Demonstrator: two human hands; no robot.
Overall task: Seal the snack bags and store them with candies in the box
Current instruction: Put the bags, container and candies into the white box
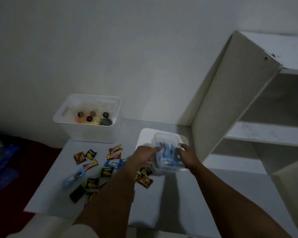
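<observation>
Both my hands hold a clear plastic container [168, 152] with blue-wrapped items inside, just above the white table. My left hand [145, 154] grips its left side and my right hand [187, 156] grips its right side. Under it lies a white lid [147, 134]. A white storage box [88, 117] stands at the table's back left, with bagged snacks and dark round clips showing inside. Several wrapped candies [91, 166] lie scattered on the table in front of the box, some hidden under my left forearm. A blue packet [73, 177] lies at the left among them.
A white shelf unit [258, 121] with open compartments stands to the right, its side panel close to the container. A dark red cloth [15, 169] and blue plastic lie left of the table. The white wall runs behind.
</observation>
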